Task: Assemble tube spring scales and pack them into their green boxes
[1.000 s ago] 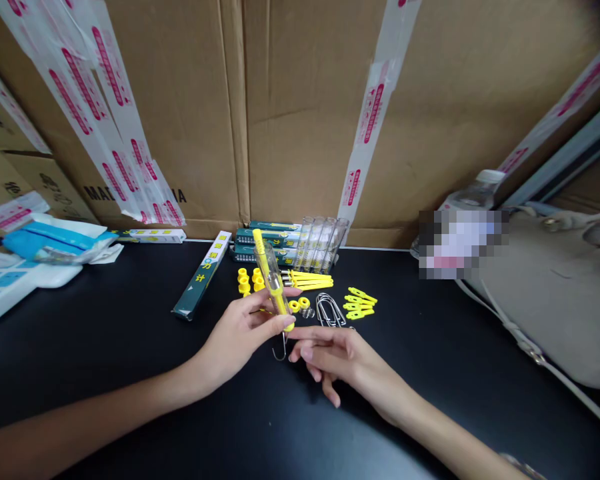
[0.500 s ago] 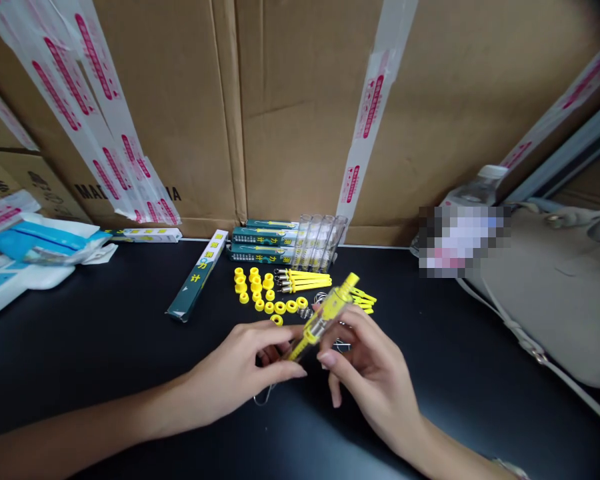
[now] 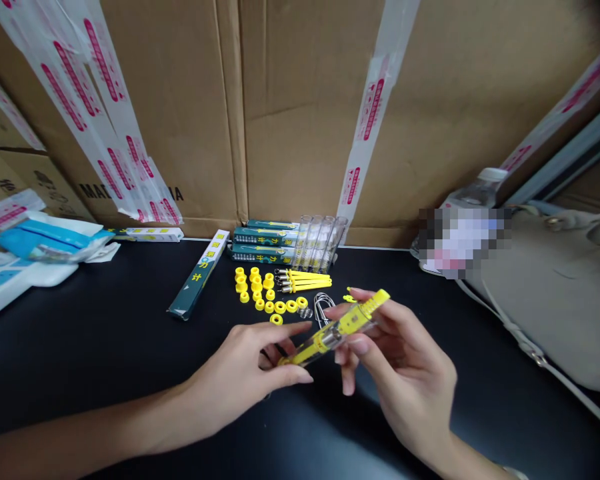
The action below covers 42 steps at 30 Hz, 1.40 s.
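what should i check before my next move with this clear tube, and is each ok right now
1. Left hand on the tube's lower end: ok, thumb and fingers are around it.
2. Right hand on the upper end: ok, it supports the clear tube there.
3. Yellow end piece fully seated: cannot tell, part of it juts out of the tube.
4. Tip of the lower end visible: not ok, the left hand covers it.
5. Loose yellow rings apart from the hands: ok, they lie on the table beyond them.
6. All the yellow tabs present: cannot tell, the right hand blocks the view.
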Motion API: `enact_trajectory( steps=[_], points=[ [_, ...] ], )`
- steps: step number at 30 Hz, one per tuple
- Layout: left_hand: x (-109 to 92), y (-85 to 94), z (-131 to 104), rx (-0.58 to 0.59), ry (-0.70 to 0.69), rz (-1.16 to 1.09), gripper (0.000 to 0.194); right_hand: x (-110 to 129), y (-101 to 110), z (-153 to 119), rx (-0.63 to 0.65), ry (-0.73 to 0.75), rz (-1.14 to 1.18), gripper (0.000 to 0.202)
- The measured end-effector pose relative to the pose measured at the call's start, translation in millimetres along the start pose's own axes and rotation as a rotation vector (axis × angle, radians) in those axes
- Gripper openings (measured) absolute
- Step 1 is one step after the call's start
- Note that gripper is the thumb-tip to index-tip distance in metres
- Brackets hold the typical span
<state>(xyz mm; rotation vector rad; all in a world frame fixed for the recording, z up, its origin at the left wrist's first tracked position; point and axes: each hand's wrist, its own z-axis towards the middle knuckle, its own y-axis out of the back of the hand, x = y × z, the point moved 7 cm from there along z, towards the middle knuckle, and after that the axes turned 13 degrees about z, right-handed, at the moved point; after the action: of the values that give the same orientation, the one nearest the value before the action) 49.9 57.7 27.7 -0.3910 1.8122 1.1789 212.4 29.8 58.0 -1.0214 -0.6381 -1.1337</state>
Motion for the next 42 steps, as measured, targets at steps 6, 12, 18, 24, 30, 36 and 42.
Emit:
enact_trajectory(
  steps=[6,12,18,24,30,36,42],
  points=[
    [20.6,12.6,10.6,-0.072,0.163,-0.029,0.045,5.8,0.8,1.7,-0.028,0.008,0.037,0.033],
    [30.3,16.3,8.4,-0.074,0.21,-0.011,0.049,4.9,6.9,3.4,-0.047,0.006,0.1,0.017],
    [35.9,23.0,9.7,-0.118,0.202,0.028,0.049,-0.5,22.7,8.8,-0.176,-0.012,0.064,0.015],
    [41.8,25.5,8.4,-0.126,0.255,-0.038,0.051,-2.6,24.1,9.7,-0.159,-0.047,-0.013,0.013],
    [42.2,27.5,4.4,-0.098,0.276,-0.062,0.048,-5.6,20.7,8.3,-0.132,-0.072,0.016,0.016],
    [37.1,31.3,-1.7,-0.154,0.184,0.113,0.031,-10.9,10.7,12.3,-0.055,-0.115,0.137,0.03],
    [25.5,23.1,-5.0,-0.166,0.014,0.219,0.017,-28.4,-2.8,27.2,0.077,-0.29,0.211,0.023]
  ],
)
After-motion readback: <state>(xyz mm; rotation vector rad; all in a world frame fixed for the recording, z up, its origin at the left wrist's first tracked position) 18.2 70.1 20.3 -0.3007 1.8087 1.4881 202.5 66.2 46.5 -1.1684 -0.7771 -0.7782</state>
